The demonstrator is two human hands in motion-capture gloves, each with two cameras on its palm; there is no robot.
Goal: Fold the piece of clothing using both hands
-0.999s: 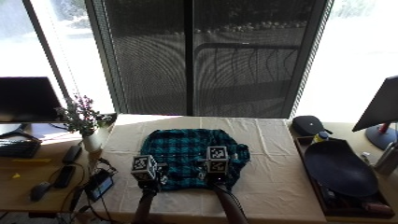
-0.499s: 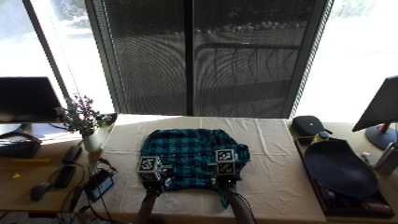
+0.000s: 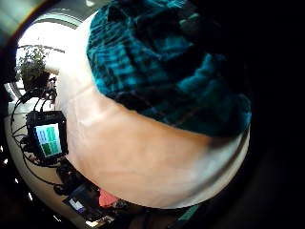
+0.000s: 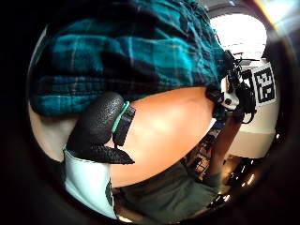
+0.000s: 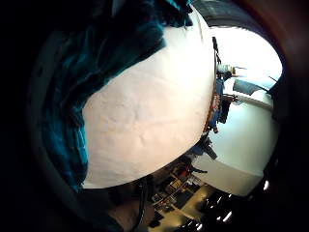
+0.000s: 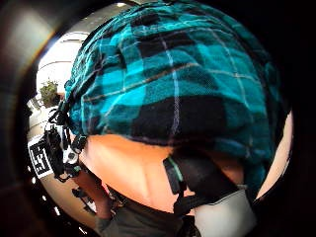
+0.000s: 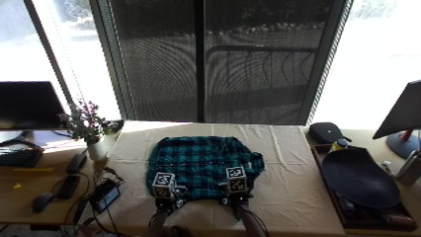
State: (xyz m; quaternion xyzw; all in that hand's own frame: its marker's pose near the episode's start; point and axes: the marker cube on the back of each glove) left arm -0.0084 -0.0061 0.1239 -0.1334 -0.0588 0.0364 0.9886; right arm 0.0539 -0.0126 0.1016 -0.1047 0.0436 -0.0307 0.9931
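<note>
Cream cloth-covered table (image 7: 289,168) before a tall window with dark mesh blinds (image 7: 217,59), bright daylight at either side. Teal-and-black plaid shirt (image 7: 200,165) spread flat on the table's middle, its hem toward the near edge, bare cloth visible between hem and edge in both thumb side palm views. Potted plant (image 7: 85,126) at the table's left far corner; on the adjoining desk at left, a dark monitor (image 7: 23,106), a keyboard (image 7: 16,157) and a small lit screen device (image 7: 105,196) just off the left near corner. Beside the right edge, a dark oval tray (image 7: 358,180), a black pouch (image 7: 327,132) and part of a second monitor (image 7: 402,116). Left hand (image 7: 164,197) and right hand (image 7: 234,193) at the shirt's near hem, side by side, somewhat apart. Left thumb (image 4: 96,129) seen lying on the cloth at the hem, right thumb (image 6: 202,180) likewise; whether either hand's fingers pinch the fabric cannot be told. Compared with half a second ago: both hands drawn slightly nearer the table's near edge, forearms shorter in the outside view, shirt outline unchanged.
</note>
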